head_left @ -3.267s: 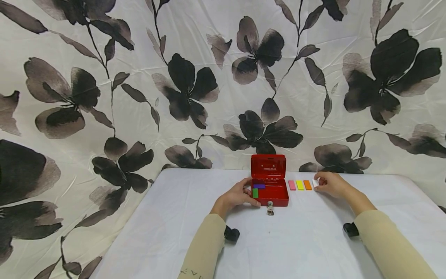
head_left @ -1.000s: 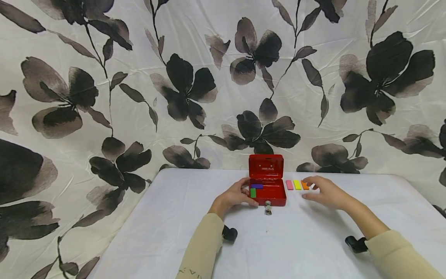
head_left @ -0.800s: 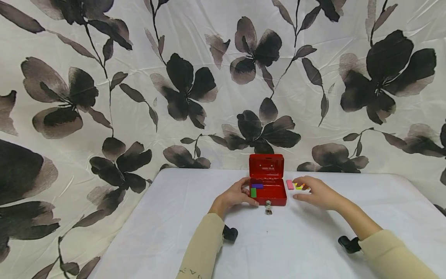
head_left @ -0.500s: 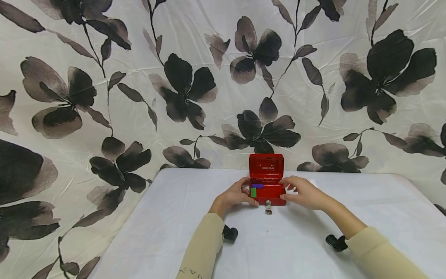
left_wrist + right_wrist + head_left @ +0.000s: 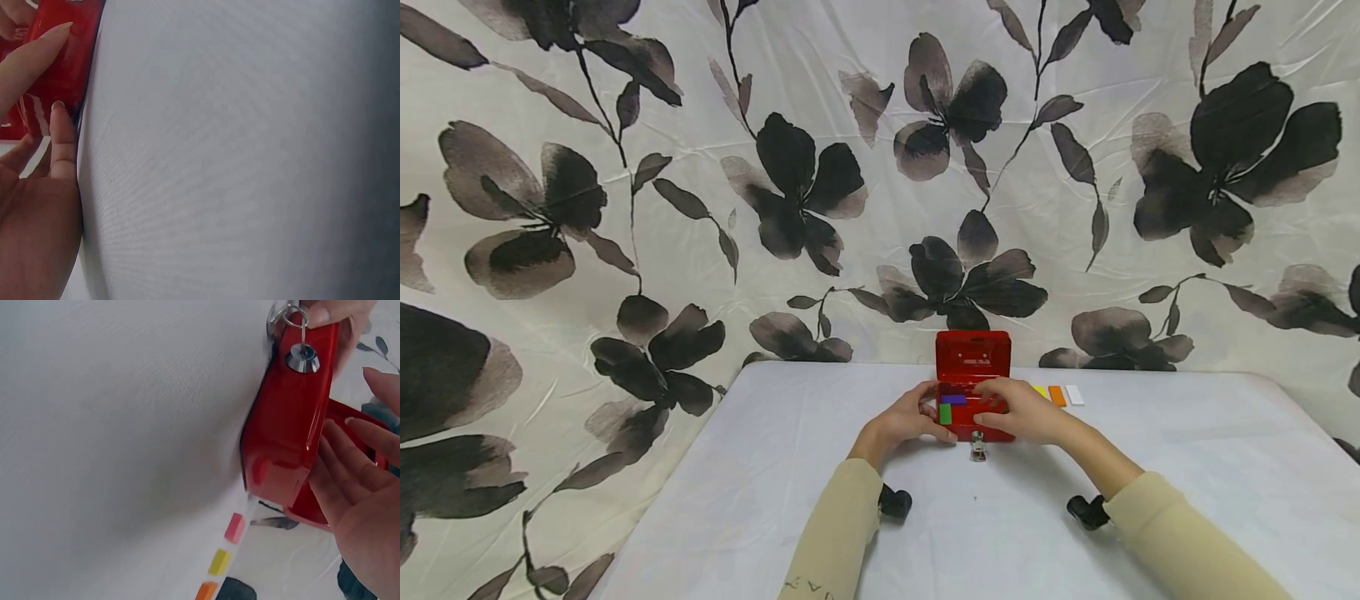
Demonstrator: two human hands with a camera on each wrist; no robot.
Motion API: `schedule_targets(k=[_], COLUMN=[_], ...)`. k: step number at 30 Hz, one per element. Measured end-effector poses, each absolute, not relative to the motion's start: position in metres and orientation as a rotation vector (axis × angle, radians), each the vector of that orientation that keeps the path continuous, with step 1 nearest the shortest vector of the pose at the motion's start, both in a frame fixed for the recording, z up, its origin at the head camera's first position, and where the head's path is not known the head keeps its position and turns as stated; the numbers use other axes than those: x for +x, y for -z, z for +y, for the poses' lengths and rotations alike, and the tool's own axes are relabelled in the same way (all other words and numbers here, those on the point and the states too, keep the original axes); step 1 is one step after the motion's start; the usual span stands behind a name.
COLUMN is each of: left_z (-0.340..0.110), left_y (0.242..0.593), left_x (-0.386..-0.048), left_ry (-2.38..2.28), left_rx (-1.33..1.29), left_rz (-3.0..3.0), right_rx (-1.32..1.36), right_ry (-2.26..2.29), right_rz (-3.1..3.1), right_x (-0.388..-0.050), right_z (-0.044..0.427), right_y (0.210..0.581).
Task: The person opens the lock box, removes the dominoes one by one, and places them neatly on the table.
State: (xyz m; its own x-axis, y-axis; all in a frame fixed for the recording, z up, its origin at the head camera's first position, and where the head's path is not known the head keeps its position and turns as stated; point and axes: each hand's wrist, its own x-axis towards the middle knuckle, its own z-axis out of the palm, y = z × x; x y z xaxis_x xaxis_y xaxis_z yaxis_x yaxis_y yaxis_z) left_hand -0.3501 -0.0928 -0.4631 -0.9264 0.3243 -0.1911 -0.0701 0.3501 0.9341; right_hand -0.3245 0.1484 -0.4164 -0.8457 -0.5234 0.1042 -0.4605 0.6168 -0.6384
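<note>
A red cash box (image 5: 962,434) stands with its lid raised at the back of the table. My left hand (image 5: 904,423) grips its left front corner, thumb along the front wall and fingers at the side. Inside the box, at the left, lie a purple block (image 5: 953,400) and a green block (image 5: 945,413). Over the right part of the box is my right hand (image 5: 1033,414). Its fingers are extended and spread in the right wrist view, and nothing shows in its grasp. Keys on a ring (image 5: 296,316) hang from the lock (image 5: 303,358) in the front wall.
Right of the box, a row holds a pink block (image 5: 234,528), a yellow block (image 5: 1039,391), an orange block (image 5: 1057,396) and a white block (image 5: 1074,395). My right hand hides the pink one in the head view. A flowered cloth (image 5: 820,317) hangs behind the white table (image 5: 985,533).
My right hand has let go of the white block, which lies at the row's right end. It has moved left across the row to above the box. The left hand has stayed on the box.
</note>
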Motion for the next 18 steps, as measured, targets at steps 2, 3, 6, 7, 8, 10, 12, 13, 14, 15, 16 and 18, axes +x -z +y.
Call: schedule_targets(k=[2,3,6,7,8,10,12,13,14,15,16,18], left_z=[-0.093,-0.093,-0.093,-0.093,-0.093,-0.093,-0.093,-0.093,-0.093,-0.093,-0.093,-0.094], left_y=[0.463,0.463,0.463,0.463,0.463,0.463,0.463,0.463,0.463,0.463,0.463,0.462], left_x=[-0.351,-0.351,-0.351,-0.351,-0.351,-0.35,-0.35,-0.35,-0.35,-0.351,-0.351,-0.351], left_ry=[-1.596,-1.593,-1.583,-1.582,-1.581,-1.576,-1.575,-1.573,-1.572,-1.574,-1.575,-1.581], left_rx=[0.224,0.223,0.23,0.235,0.237,0.241,0.242,0.243,0.244,0.244,0.245,0.242], left_rz=[2.28,2.284,2.292,2.295,2.294,2.299,2.297,2.297,2.294,2.29,2.285,2.275], right_rx=[-0.846,-0.847,-0.867,-0.871,-0.875,-0.876,-0.868,-0.86,-0.851,-0.85,-0.837,-0.82], right_ry=[1.033,1.032,1.025,1.024,1.023,1.017,1.015,1.014,1.017,1.013,1.017,1.017], right_rz=[2.747,2.749,2.749,2.747,2.743,2.739,2.734,2.731,2.727,2.726,2.722,2.717], right_x=[-0.327,-0.328,-0.332,-0.333,-0.334,-0.336,-0.339,-0.34,-0.341,-0.343,-0.344,-0.347], right_z=[0.145,0.143,0.139,0.138,0.136,0.134,0.132,0.131,0.13,0.128,0.127,0.124], right_y=[0.417,0.418,0.421,0.422,0.422,0.424,0.425,0.426,0.427,0.427,0.428,0.429])
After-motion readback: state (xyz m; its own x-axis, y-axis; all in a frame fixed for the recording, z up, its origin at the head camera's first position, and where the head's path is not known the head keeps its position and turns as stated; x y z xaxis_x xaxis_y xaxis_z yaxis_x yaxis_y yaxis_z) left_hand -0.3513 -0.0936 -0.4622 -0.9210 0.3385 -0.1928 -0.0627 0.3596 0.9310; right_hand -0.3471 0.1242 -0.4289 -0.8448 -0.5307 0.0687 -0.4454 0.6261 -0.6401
